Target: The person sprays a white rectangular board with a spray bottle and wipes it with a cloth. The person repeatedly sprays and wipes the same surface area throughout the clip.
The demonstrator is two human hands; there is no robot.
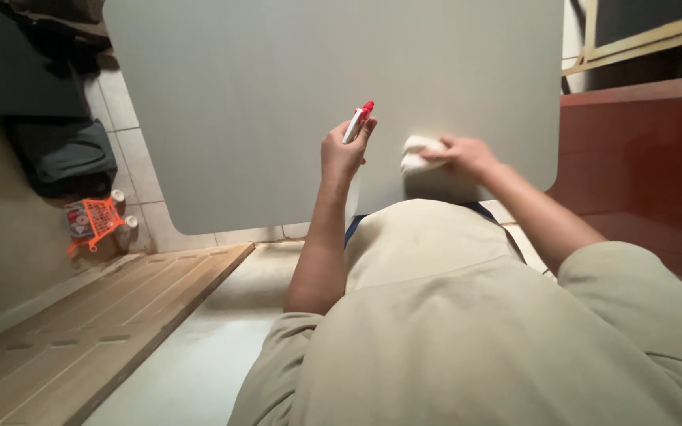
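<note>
My left hand [343,154] is raised over the near edge of a pale grey table top [278,79] and grips a small white spray bottle with a red nozzle [359,120]. My right hand [466,155] presses a crumpled white cloth [418,151] onto the table surface near its front right corner. The two hands are a short way apart, the cloth lying between them. I wear a beige short-sleeved top.
A reddish-brown wooden cabinet [649,158] stands to the right of the table. On the tiled floor at the left lie a small orange toy shopping cart [95,221] and dark bags [61,154]. A wooden panel [96,315] lies lower left.
</note>
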